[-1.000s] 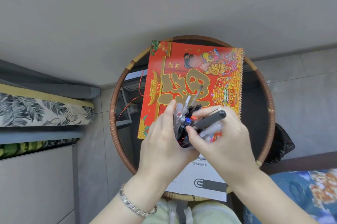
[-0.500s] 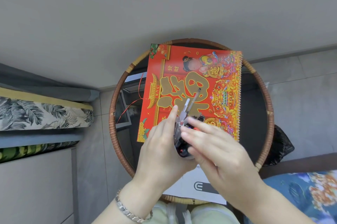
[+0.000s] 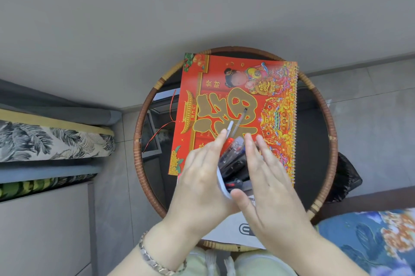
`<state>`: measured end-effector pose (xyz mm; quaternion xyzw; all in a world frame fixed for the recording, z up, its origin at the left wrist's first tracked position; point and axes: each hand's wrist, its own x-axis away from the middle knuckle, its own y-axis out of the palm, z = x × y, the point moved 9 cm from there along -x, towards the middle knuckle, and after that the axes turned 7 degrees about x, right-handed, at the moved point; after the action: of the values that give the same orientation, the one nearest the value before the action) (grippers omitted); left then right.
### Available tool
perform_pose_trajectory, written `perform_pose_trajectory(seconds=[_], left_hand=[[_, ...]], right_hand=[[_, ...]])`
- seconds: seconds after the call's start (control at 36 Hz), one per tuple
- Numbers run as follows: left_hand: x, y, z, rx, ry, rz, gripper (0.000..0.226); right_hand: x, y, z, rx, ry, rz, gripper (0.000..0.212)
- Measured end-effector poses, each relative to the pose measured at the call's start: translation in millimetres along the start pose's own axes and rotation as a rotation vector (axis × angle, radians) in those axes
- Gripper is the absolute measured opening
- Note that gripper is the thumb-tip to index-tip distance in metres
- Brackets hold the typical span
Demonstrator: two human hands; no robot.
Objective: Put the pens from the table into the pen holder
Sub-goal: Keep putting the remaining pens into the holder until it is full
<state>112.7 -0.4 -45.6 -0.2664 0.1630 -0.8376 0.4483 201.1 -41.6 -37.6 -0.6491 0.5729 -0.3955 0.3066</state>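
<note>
A pen holder [image 3: 222, 183] with a pale rim stands between my hands, over the near edge of a red calendar [image 3: 238, 105]. Several pens [image 3: 233, 152] fill it; a clear pen and a white-tipped one stick out toward the far side. My left hand [image 3: 202, 177] lies flat against the holder's left side, fingers extended. My right hand [image 3: 267, 181] is flat against its right side, fingers straight, thumb near the rim. Neither hand wraps a pen.
The round glass table [image 3: 314, 141] has a woven rattan rim. A white printed sheet [image 3: 233, 228] lies at its near edge under my hands. A red cord [image 3: 166, 123] trails left of the calendar. Cushioned seats stand at the left and lower right.
A second ago my right hand held a grey marker over the holder. The marker is now down in the holder, and both hands have flattened against the holder's sides.
</note>
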Motion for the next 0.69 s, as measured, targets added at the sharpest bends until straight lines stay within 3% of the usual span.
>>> perform_pose_trajectory(seconds=[0.14,0.19,0.25,0.28,0.33,0.36,0.42,0.47,0.56,0.69], left_hand=[[-3.8,-3.8,-5.0,0.038,0.015,0.025,0.089],[-6.3,-3.5,-11.6,0.028,-0.001,-0.009,0.097],[-8.1,-3.8,-22.6,0.059,-0.060,-0.008,0.101],[-8.5,-5.4,-29.2,0.099,-0.098,0.020,0.105],[-9.2,-9.5,-39.6,0.196,-0.193,0.077,0.110],[-9.3,-10.6,-45.7,0.256,-0.233,0.098,0.110],[-10.9,-11.7,-59.8,0.366,-0.282,0.123,0.105],[-13.6,-15.4,-68.2,0.382,-0.296,0.136,0.109],[-17.1,-24.8,-72.2,0.351,-0.291,0.160,0.112],[-22.7,-35.8,-74.2,0.411,-0.271,0.174,0.111]], right_hand=[[-13.3,3.3,0.3,0.018,0.038,-0.124,0.087],[-15.2,13.0,-5.9,-0.003,0.007,-0.298,0.087],[-21.2,8.9,-4.0,-0.158,0.040,-0.366,0.087],[-27.5,0.9,0.7,-0.329,0.114,-0.314,0.074],[-41.3,-19.2,24.6,-0.656,0.296,-0.081,0.017],[-47.0,-24.2,41.2,-0.696,0.360,0.030,0.020],[-59.9,-20.4,69.0,-0.599,0.433,0.100,0.021],[-77.2,3.4,91.8,-0.339,0.461,0.005,0.020],[-99.2,58.5,116.5,-0.129,0.519,-0.180,0.041],[-107.2,119.2,118.2,-0.036,0.693,-0.321,0.076]])
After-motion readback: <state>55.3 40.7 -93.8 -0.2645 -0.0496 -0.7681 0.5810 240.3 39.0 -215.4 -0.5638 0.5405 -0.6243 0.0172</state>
